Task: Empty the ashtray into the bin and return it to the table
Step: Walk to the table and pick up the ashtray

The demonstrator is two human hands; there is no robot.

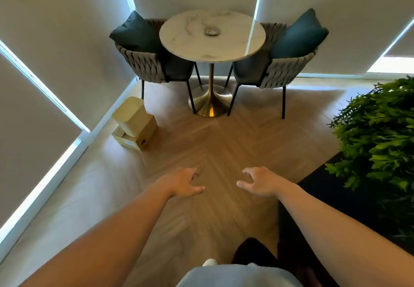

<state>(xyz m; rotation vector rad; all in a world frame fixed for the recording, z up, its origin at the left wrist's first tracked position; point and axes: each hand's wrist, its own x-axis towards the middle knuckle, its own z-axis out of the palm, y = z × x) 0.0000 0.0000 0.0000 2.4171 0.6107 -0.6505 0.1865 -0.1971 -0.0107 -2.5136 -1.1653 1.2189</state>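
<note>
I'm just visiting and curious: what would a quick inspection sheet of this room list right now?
Surface: round marble table on a gold pedestal, herringbone wood floor.
Job's things: ashtray near the table's centre; cream bin on the floor to the left, by the wall.
Clutter: cardboard boxes against the bin.
Grippers: left hand and right hand open, empty, held out above the floor.
Cables: nothing seen.
Surroundings: two woven chairs with teal cushions, green plant at right, drawn blinds.

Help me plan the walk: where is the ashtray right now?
In the head view, the ashtray sits near the middle of the round marble table, between the two woven chairs, far ahead of both empty hands.
</note>
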